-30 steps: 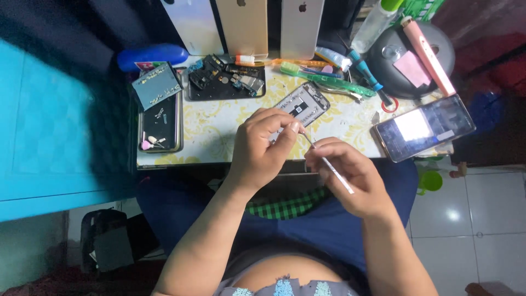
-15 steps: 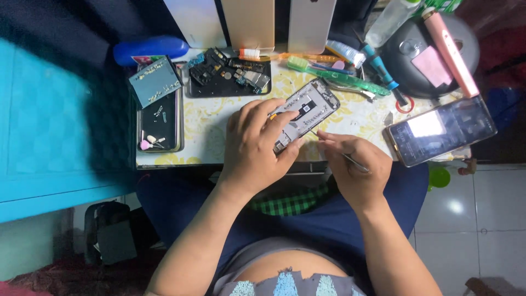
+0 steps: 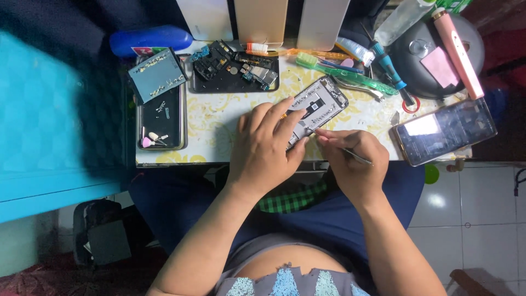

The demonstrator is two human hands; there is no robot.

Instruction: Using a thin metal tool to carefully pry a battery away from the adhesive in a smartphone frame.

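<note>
yellow-patterned table (image 3: 219, 118) carries everything here. an opened phone body (image 3: 316, 105) lies tilted near its front edge, pinned under the left hand (image 3: 266, 148), whose fingers press down on its lower half. the right hand (image 3: 353, 164), just beside it, is closed around thin metal tweezers (image 3: 356, 158). a second phone (image 3: 444, 131) glows at the right, past 2 toothbrushes (image 3: 329, 63).
</note>
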